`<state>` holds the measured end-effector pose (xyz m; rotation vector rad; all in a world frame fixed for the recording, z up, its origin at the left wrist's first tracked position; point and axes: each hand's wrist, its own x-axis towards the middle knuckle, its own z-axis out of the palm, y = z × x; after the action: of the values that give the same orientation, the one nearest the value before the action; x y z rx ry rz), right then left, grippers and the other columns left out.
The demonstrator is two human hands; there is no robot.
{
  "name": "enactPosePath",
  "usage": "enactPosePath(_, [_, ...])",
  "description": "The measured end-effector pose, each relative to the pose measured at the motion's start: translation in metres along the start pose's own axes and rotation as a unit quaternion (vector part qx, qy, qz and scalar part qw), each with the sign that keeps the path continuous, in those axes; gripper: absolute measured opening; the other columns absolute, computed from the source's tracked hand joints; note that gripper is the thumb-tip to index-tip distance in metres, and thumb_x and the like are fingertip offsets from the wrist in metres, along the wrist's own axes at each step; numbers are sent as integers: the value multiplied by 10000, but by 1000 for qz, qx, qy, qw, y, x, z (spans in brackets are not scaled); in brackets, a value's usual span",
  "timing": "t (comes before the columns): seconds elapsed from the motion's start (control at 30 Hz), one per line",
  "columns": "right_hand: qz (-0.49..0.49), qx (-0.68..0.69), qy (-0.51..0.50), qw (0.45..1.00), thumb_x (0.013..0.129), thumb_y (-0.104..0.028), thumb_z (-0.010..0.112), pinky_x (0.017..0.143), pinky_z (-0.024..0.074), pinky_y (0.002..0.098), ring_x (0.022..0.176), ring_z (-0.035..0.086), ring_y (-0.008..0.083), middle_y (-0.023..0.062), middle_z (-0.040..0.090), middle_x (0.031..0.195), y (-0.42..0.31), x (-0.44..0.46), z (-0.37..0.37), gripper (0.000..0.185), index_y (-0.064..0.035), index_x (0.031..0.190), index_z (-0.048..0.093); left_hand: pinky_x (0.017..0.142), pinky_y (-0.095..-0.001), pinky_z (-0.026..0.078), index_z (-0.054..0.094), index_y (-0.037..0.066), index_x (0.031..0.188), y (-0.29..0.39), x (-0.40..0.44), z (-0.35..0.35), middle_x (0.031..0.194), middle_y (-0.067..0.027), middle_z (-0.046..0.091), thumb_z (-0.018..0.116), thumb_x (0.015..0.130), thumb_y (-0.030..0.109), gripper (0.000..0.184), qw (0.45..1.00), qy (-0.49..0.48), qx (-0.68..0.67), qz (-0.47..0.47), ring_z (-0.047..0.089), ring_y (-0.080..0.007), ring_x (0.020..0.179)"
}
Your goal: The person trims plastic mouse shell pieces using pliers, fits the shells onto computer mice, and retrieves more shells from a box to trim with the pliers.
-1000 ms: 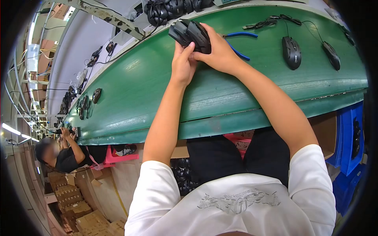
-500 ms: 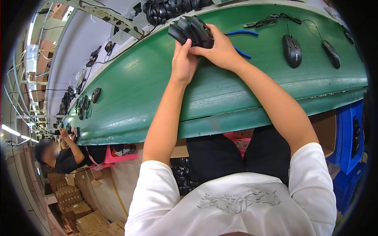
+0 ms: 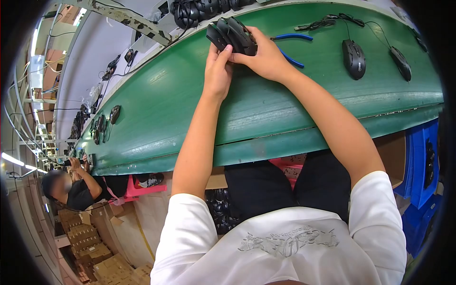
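Several black plastic shells, which look like mouse covers, are held upright side by side above the green work surface. My left hand grips them from the left and below, its thumb against their lower edge. Around their right side is wrapped my right hand, thumb near the left one. Just right of my right hand lie pliers with blue handles, their jaws partly hidden. Farther right rest a black mouse and a second black mouse, with cables running back.
Black parts are piled behind the surface. Far left, a few mice lie near a seated co-worker. Blue bins stand low at the right; cardboard boxes are on the floor at the lower left.
The shells have tilted and turned slightly between my hands, which still grip them. The pliers and the mice at the right appear shifted slightly in the view. The co-worker's hands have moved a little.
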<state>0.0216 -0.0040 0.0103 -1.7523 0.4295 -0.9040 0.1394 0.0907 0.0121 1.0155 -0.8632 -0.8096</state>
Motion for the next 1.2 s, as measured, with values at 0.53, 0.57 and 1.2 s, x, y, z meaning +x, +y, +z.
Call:
enactPosePath(0.53, [-13,-1,25,1000,799,-270,796,862,545,339,989,684,269,199,672,1163,14,7,-4,720,37,1363,470,987,-299,429,521,-33,1357,3,5,-12,1250,-133,625,449,1039,173,385,999,-19,17,-20,580,-189,1075])
enactPosePath(0.57, [-20,-6,30,999,800,-276,796,859,545,341,985,685,271,198,674,1159,14,7,-3,721,36,1363,471,987,-298,438,511,-37,1371,3,5,-13,1258,-137,626,448,1044,178,397,999,-21,34,-21,589,-193,1080])
enactPosePath(1.2, [23,-7,-60,998,795,-288,789,851,545,337,975,684,269,187,674,1175,8,0,-4,722,-28,1392,476,816,-232,480,573,-4,1192,3,1,-16,1089,-100,667,536,975,57,228,989,23,146,16,600,-138,934])
